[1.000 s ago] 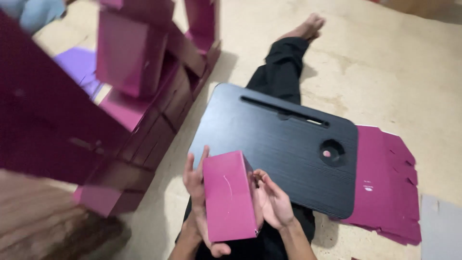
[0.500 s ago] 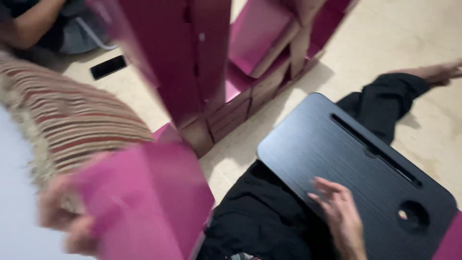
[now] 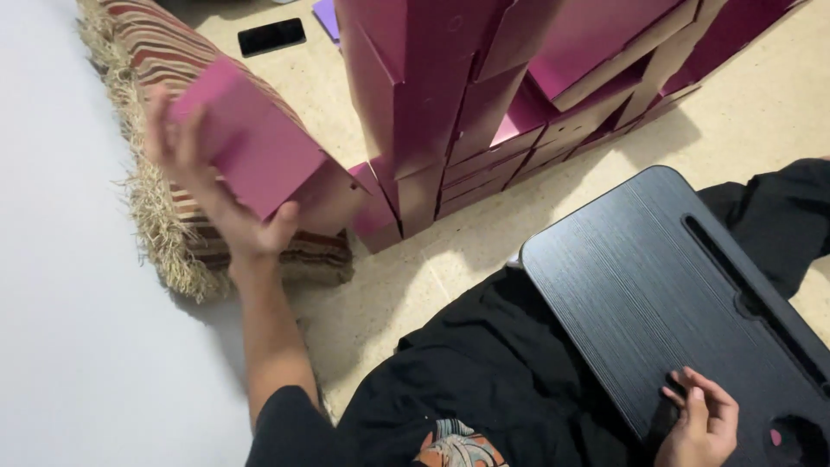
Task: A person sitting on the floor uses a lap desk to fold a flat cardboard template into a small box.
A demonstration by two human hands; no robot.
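My left hand (image 3: pixel 203 186) is raised at the left and grips a folded magenta cardboard box (image 3: pixel 251 138), holding it above a striped cushion (image 3: pixel 186 233). The box is tilted and sits close to a tall pile of similar magenta boxes (image 3: pixel 450 112). My right hand (image 3: pixel 696 424) rests on the near edge of a black lap desk (image 3: pixel 683 294) that lies across my legs, its fingers loosely curled and holding nothing.
A black phone (image 3: pixel 271 36) lies on the beige floor at the top, next to a purple sheet (image 3: pixel 327 15). A pale surface (image 3: pixel 69 329) fills the left side. My black-trousered legs (image 3: pixel 778 212) stretch out to the right.
My left hand has carried the magenta box from over my lap out to the left, above the cushion. My right hand let go of it and dropped onto the lap desk. The view swung left.
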